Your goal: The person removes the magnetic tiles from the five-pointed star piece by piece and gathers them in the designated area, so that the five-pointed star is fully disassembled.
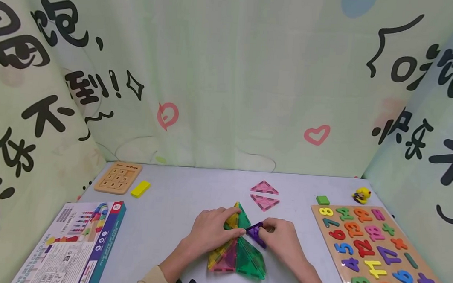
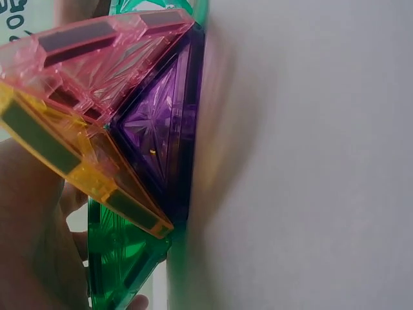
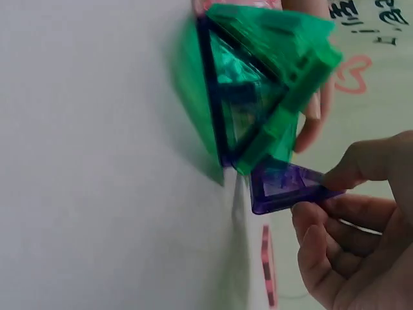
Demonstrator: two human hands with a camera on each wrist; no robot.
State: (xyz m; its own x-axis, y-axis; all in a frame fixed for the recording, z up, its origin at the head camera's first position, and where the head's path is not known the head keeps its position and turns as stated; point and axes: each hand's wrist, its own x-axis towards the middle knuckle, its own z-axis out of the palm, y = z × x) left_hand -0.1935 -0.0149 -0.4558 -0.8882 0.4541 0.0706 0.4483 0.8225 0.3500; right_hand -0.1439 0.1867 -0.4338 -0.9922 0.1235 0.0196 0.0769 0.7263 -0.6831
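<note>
Two hands on the job. Our right hand has its grip pinching a purple triangular tile between thumb and fingers, at the right side of the tile build; we can't tell if they touch. Our left hand holds the build from the left, thumb and forefinger around its far yellow-and-green part. We have the build on the white surface, with green, yellow, pink and purple panels. Two pink tiles lie beyond it, just apart. Right side: number board, green block, yellow figure. Left side: printed box, yellow block, wooden board.
</note>
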